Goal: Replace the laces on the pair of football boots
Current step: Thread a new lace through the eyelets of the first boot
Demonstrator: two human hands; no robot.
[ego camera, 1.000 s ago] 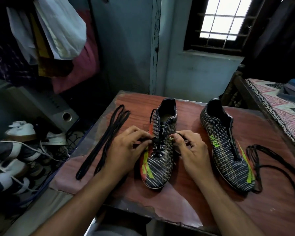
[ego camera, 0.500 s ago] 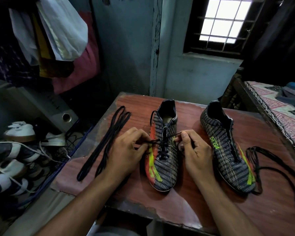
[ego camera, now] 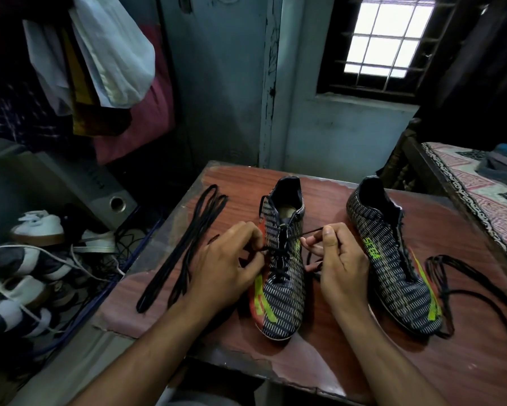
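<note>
Two football boots stand on the bench [ego camera: 466,373], toes toward the near edge. The left boot [ego camera: 284,276] sits at the bench's middle and carries one black lace [ego camera: 277,259] threaded through its eyelets. The right boot [ego camera: 393,259] stands nearer the right edge, with no lacing visible on it from this angle. Two hands work at the left boot: the left hand [ego camera: 225,268] pinches one end of the lace at the boot's left side, and the right hand [ego camera: 338,259] pinches the other end at its right side, drawn out taut.

Two loose sets of laces lie on the bench: one straight folded bundle [ego camera: 184,250] along the left edge, and one slack tangle [ego camera: 469,291] by the right edge, beside the right boot.

Off the bench: several shoes [ego camera: 38,230] on the floor at left, hanging clothes [ego camera: 114,63] above them, a window [ego camera: 384,39] beyond the far edge, and a bed [ego camera: 480,189] at right.
</note>
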